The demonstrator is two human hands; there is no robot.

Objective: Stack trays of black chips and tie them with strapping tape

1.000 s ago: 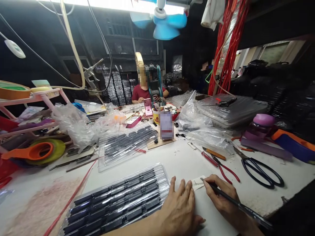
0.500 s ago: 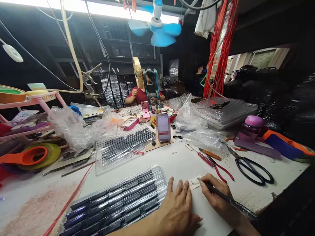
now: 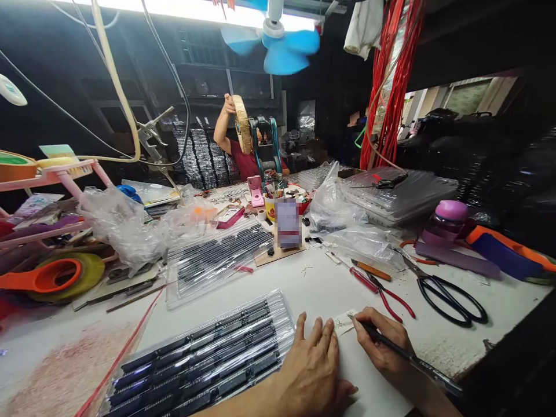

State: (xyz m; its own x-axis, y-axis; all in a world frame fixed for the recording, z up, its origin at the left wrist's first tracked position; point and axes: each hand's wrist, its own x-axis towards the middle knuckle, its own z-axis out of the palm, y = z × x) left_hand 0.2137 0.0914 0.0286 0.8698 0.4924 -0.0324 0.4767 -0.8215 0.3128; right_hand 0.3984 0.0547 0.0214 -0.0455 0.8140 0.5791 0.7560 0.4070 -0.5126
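My left hand [image 3: 315,359] lies flat on the white table with its fingers spread, beside a clear plastic tray [image 3: 282,301] of long black strips. Its fingertips are at the left edge of a small paper slip [image 3: 343,321] that bears handwriting. My right hand [image 3: 384,341] grips a black pen [image 3: 408,353], whose tip touches the slip. The pen slants down to the right, away from the tip. Part of the tray is hidden behind my left forearm.
Red-handled pliers [image 3: 391,298], black scissors [image 3: 452,298] and an orange cutter [image 3: 371,270] lie to the right. Another tray of strips [image 3: 221,255] is further back. A tape dispenser [image 3: 56,275] is at the left. Across the table a person [image 3: 243,156] sits behind a tape roll.
The person across the table has raised a hand to the top of the tape roll. The marks on the slip look slightly extended. My left hand has stayed in place.
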